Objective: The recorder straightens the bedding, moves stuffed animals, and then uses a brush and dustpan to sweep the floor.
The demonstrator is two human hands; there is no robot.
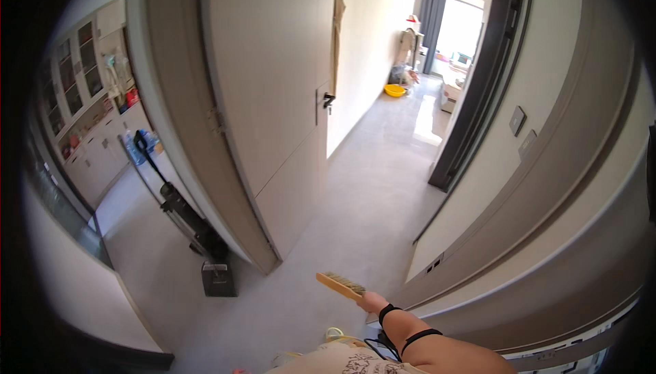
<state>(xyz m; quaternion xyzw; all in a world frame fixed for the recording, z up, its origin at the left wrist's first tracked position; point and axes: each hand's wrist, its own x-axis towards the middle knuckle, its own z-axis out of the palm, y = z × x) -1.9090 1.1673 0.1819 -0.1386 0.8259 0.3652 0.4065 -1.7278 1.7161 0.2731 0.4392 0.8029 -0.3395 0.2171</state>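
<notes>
My right hand [372, 302] is closed around the handle end of a wooden bristle brush [338, 285]. The brush has a pale yellow wooden back and grey-brown bristles, and is held out over the grey floor [287, 312]. Black straps circle my wrist and forearm. My left hand is out of view. Ahead of me, a pale door [277, 76] with a black lever handle [328, 99] and a key in its lock stands swung into the passage.
An upright floor cleaner [192, 220] stands left of the door frame. White cabinets [97, 148] and blue-tinted bottles [135, 147] are behind it. A yellow basin [394, 90] sits far down the hall. A dark door frame [464, 133] and wall switch [517, 120] are on the right.
</notes>
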